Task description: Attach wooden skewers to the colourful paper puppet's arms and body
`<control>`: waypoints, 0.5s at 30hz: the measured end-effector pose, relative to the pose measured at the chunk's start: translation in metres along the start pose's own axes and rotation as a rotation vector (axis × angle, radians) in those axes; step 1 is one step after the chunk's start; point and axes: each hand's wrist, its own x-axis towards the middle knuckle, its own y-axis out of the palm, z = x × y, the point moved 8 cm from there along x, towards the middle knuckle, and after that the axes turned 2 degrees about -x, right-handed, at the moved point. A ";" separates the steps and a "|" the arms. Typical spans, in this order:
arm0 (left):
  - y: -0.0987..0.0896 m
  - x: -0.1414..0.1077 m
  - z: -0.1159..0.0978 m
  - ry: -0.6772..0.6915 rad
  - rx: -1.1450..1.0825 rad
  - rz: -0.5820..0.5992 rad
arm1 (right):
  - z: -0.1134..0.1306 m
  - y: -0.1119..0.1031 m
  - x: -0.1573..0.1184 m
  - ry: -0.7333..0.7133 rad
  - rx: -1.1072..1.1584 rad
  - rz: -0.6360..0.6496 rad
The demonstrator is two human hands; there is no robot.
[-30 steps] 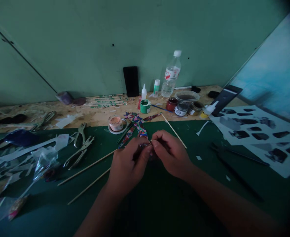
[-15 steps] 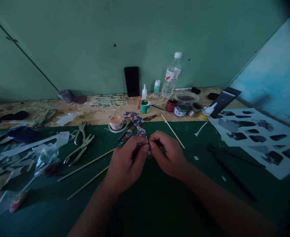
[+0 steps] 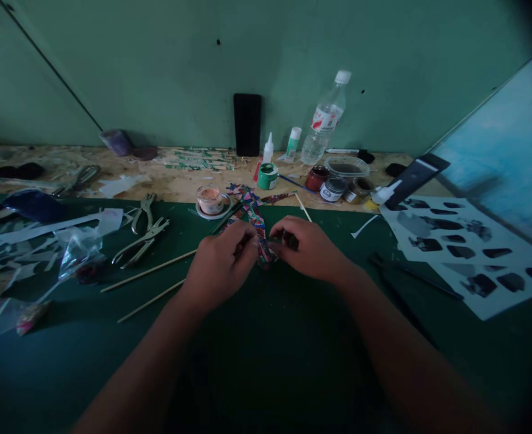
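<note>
My left hand (image 3: 223, 262) is closed, thumb and forefinger pinched together at the left edge of a multicoloured patterned piece (image 3: 253, 212). What lies between those fingertips is too small to make out. On the other side, my right hand (image 3: 310, 248) has its fingers curled but apart, its tips close to the same piece's lower end. Whether they touch it is unclear. The piece lies on the dark green mat (image 3: 266, 349), and its lower part shows between my hands. Two thin wooden sticks (image 3: 151, 270) lie left of my left hand, partly covered by it.
An open peach paint jar (image 3: 210, 201), a green paint jar (image 3: 267, 176) and a bottle (image 3: 324, 120) stand behind. Pliers-like hole punches (image 3: 145, 241) and plastic bags (image 3: 78, 247) lie left. On the right are printed sheets (image 3: 465, 241) and a dark long-handled tool (image 3: 399, 295).
My hands have drawn apart, the right one no longer meeting the left at the fingertips. More of the patterned piece shows between them. The view has tilted slightly downward.
</note>
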 end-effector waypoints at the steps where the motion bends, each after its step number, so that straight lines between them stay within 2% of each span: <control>1: 0.002 0.001 0.001 -0.004 0.012 0.028 | 0.000 0.002 -0.001 -0.053 -0.052 0.045; 5: 0.015 0.001 0.005 -0.018 0.050 0.196 | -0.001 0.014 -0.006 -0.158 -0.187 0.185; 9: 0.026 -0.004 0.014 -0.080 0.106 0.340 | -0.003 0.022 -0.006 -0.195 -0.218 0.230; 11: 0.024 -0.005 0.023 -0.140 0.129 0.317 | -0.004 0.024 -0.004 -0.210 -0.204 0.227; 15: 0.010 -0.002 0.037 -0.262 0.157 0.179 | -0.004 0.021 -0.001 -0.226 -0.146 0.181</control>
